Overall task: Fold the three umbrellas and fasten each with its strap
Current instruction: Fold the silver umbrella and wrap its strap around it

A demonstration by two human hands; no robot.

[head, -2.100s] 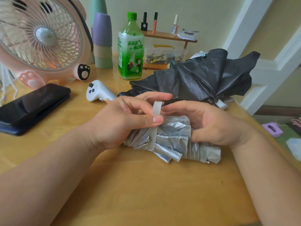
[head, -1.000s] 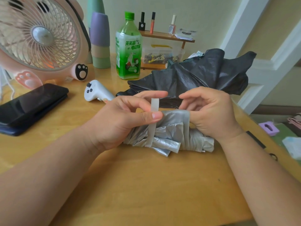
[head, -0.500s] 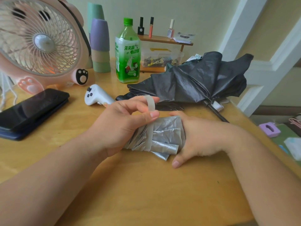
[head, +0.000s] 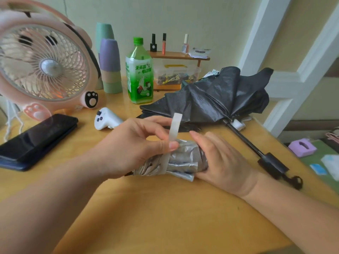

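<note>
The left hand (head: 134, 147) pinches the pale strap (head: 174, 132) upright over the silver umbrella (head: 183, 160); the right hand (head: 223, 160) grips its bundled folds on the table (head: 165, 217).

**Both hands mid-frame: one pinches, one clasps**

The bare left forearm (head: 55, 195) comes in from the lower left and rises toward the middle of the frame. The left hand (head: 132, 145) shows its back. Its thumb and forefinger pinch the pale strap (head: 175, 125), which stands up from the pinch. The right forearm (head: 293, 213) enters from the lower right. The right hand (head: 222, 162), just right of centre, wraps the silver umbrella (head: 183, 160), fingers laid over its top and thumb at its underside. The hands are near each other but apart.
</note>
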